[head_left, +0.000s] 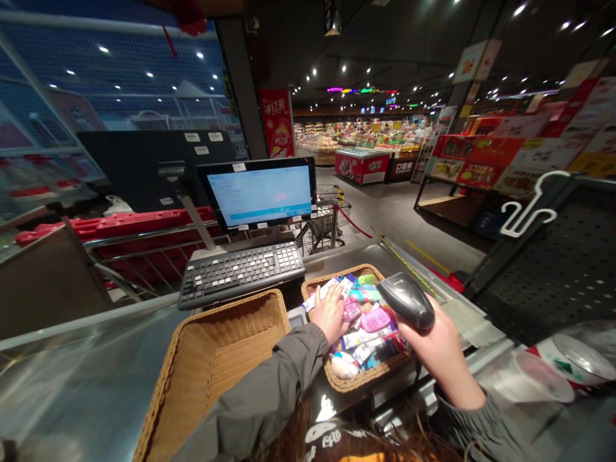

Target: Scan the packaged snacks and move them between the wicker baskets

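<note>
A small wicker basket (344,385) full of colourful packaged items stands on the counter in front of me. My left hand (331,313) reaches over its left side, fingers spread apart on a white and blue packet (315,300). A pink package (375,320) lies among the items, right of that hand. My right hand (430,340) is wrapped round a black handheld scanner (407,300), held above the basket's right side with its head pointing left. A larger wicker basket (231,340) with nothing visible inside sits to the left.
Behind the baskets are a black keyboard (243,271) and a lit monitor (262,196). A second screen (158,167) faces away at the left. A white hanger (529,208) hangs on a dark panel at the right, above plastic cups (539,375).
</note>
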{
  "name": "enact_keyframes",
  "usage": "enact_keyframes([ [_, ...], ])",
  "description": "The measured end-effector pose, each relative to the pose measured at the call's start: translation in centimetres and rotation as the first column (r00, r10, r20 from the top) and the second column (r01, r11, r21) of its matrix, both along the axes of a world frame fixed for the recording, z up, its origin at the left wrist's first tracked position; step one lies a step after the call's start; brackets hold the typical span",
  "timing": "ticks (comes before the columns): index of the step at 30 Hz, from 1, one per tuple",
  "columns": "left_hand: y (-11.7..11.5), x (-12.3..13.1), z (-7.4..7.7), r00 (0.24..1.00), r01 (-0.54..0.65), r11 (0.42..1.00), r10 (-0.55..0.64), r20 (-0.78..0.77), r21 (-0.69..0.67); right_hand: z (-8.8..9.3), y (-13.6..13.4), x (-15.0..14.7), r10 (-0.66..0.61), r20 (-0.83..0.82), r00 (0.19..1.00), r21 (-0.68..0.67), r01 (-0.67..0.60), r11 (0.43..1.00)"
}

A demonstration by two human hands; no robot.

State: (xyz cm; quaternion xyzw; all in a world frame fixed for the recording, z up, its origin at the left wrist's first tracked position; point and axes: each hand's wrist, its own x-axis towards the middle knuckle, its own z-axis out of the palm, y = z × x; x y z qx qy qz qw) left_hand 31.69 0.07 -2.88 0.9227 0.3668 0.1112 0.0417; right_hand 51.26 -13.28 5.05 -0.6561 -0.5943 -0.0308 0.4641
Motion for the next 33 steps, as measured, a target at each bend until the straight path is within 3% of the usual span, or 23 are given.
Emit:
enact_keyframes([
  [7,0.8,-2.0,2.7,0.99,0.08,0.997,-0.077,0.115,-0.015,-0.1,-0.4,0.0,-0.011,-0.011,1.0,-0.001,0.011,1.0],
  [12,1.5,-4.9,6.2,0.977,0.09,0.993,-0.104,0.186,0.082,0.2,-0.5,-1.1,0.01,0.016,1.0,0.029,-0.01,1.0],
  [19,2.6,-10.2,11.6,0.982,-0.007,0.969,-0.04,0.183,0.249,1.2,-0.1,-3.1,0.096,0.086,0.992,0.066,-0.102,0.993],
  [27,4.8,-16.7,18.7,0.972,-0.133,0.893,0.032,0.234,0.429,6.2,1.9,-9.0,0.267,0.227,0.937,0.147,-0.303,0.941],
  [33,5.5,-19.3,20.4,0.965,-0.181,0.85,0.057,0.255,0.494,8.5,2.1,-12.7,0.348,0.318,0.882,0.13,-0.404,0.905],
])
